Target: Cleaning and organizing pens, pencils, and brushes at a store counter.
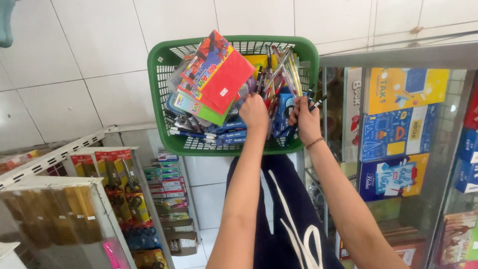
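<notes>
The floor (pixel 74 60) is covered with large white square tiles with thin grey joints, and daylight makes it look bright and a little glossy. On the right side stands a glass display cabinet (pixel 398 55) with a metal frame; behind its glass are colourful boxes (pixel 398 129) in yellow and blue, standing in rows. On the left side there is a lower glass showcase (pixel 55 209) with white metal edges. Inside it hang packs of scissors (pixel 119 184) on red and yellow cards. Beside them is a stack of small flat packets (pixel 167 184). At the top left corner, a pale blue-green object (pixel 6 22) is partly visible.
</notes>
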